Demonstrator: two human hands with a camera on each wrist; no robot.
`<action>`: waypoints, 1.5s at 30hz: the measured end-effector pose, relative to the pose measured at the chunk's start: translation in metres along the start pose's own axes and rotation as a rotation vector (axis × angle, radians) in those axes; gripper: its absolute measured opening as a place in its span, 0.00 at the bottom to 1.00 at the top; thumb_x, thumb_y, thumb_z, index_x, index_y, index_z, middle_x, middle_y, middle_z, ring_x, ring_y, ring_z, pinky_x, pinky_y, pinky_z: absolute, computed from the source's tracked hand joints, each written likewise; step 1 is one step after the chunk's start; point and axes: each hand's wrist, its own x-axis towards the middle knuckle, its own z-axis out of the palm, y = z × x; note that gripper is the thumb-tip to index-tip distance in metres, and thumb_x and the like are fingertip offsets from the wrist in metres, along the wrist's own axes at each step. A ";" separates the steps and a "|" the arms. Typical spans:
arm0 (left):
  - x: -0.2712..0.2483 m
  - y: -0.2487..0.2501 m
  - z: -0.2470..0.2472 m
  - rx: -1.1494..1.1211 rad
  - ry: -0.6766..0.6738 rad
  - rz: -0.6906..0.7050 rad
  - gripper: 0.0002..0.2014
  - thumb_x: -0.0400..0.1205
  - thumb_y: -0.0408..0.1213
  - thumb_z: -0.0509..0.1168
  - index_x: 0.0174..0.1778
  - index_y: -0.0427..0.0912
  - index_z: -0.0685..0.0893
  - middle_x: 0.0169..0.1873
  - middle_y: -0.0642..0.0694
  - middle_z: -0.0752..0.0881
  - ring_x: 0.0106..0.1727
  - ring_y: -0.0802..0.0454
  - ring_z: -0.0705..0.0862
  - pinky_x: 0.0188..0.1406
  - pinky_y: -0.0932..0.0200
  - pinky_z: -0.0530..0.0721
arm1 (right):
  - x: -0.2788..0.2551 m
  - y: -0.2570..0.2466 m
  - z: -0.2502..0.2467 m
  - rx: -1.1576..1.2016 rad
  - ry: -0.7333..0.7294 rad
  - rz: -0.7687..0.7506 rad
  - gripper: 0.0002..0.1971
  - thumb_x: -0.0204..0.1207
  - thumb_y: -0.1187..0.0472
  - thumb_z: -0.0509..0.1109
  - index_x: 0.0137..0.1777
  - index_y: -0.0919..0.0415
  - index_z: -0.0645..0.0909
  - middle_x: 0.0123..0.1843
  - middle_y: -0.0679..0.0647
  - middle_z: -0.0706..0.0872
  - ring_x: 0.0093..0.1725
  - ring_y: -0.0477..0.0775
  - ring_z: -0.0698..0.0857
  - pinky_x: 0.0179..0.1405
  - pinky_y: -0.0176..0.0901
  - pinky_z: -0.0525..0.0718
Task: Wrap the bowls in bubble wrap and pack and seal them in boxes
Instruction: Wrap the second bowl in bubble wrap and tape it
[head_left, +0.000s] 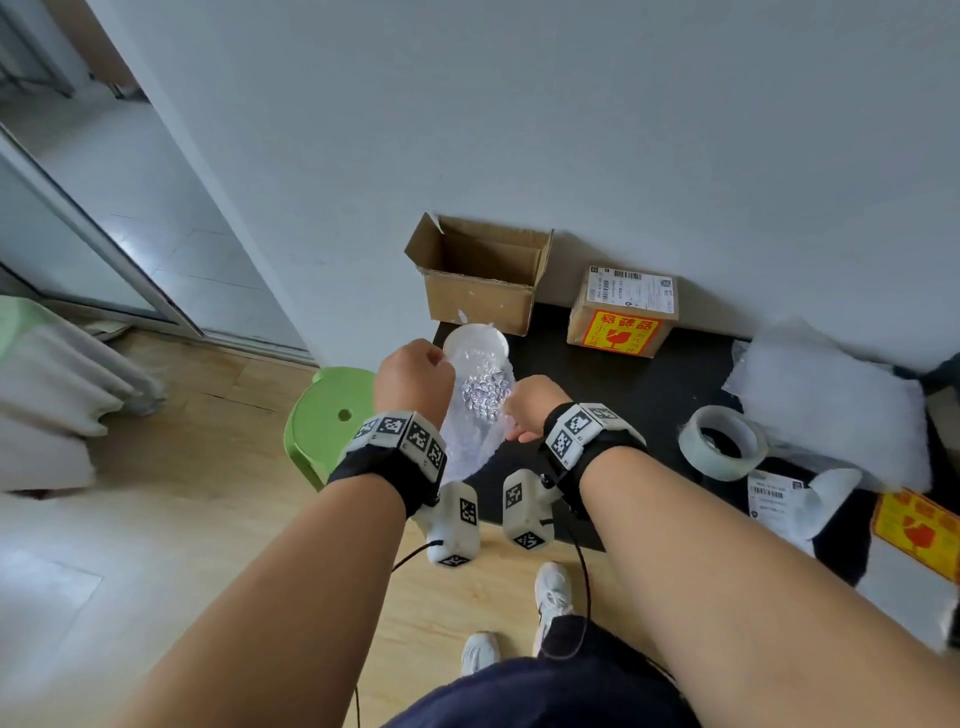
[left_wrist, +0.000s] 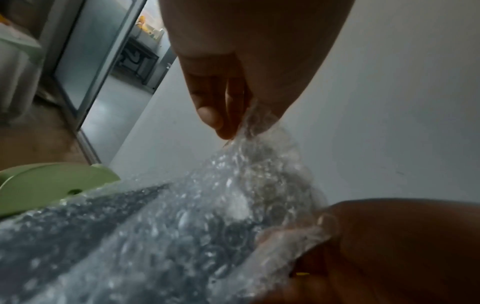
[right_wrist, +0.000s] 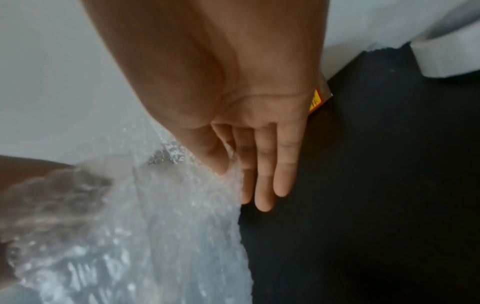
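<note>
**Mia:** What are the hands holding?

**Ben:** Both hold one sheet of bubble wrap (head_left: 480, 402) up over the black table (head_left: 639, 384). The left hand (head_left: 413, 376) pinches the top edge with curled fingers. The right hand (head_left: 527, 410) pinches the other edge between thumb and first finger, and its other fingers (right_wrist: 275, 164) point straight down.

**Mia:** Is the wrap hard to hold?

**Ben:** I think it is light, soft and floppy, and a bit slippery. Holding it by the edges looks best, so it hangs open.

**Mia:** Where is the bowl?

**Ben:** A white bowl (head_left: 475, 343) sits on the table, just behind the sheet. It looks like it could break, so I would hold it under the bottom with both hands.

**Mia:** And the boxes?

**Ben:** The open box (head_left: 480, 291) stands by the wall, right behind the bowl. I cannot tell what is inside. Beside it is a closed box (head_left: 621, 312) with a red and yellow sticker. A tape roll (head_left: 722, 441) lies near the right hand
</note>
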 end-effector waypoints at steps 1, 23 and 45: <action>0.004 -0.003 0.006 -0.013 -0.010 -0.039 0.08 0.79 0.35 0.63 0.52 0.43 0.83 0.44 0.46 0.87 0.45 0.45 0.83 0.42 0.57 0.78 | 0.008 0.001 -0.005 -0.122 0.060 -0.006 0.15 0.82 0.66 0.66 0.66 0.71 0.79 0.56 0.61 0.88 0.60 0.60 0.87 0.50 0.43 0.87; 0.046 -0.038 0.084 -0.142 -0.039 -0.458 0.04 0.76 0.35 0.65 0.39 0.49 0.80 0.35 0.48 0.86 0.40 0.47 0.88 0.47 0.44 0.89 | 0.143 -0.042 -0.032 -0.034 -0.022 -0.012 0.09 0.85 0.59 0.62 0.51 0.66 0.74 0.36 0.59 0.85 0.32 0.58 0.85 0.50 0.55 0.89; 0.021 0.005 0.075 -0.129 -0.224 -0.128 0.08 0.78 0.34 0.65 0.34 0.37 0.85 0.27 0.43 0.86 0.32 0.44 0.86 0.32 0.56 0.84 | 0.045 0.036 -0.085 0.246 0.599 -0.125 0.09 0.78 0.59 0.63 0.54 0.61 0.79 0.48 0.61 0.89 0.38 0.59 0.90 0.46 0.58 0.90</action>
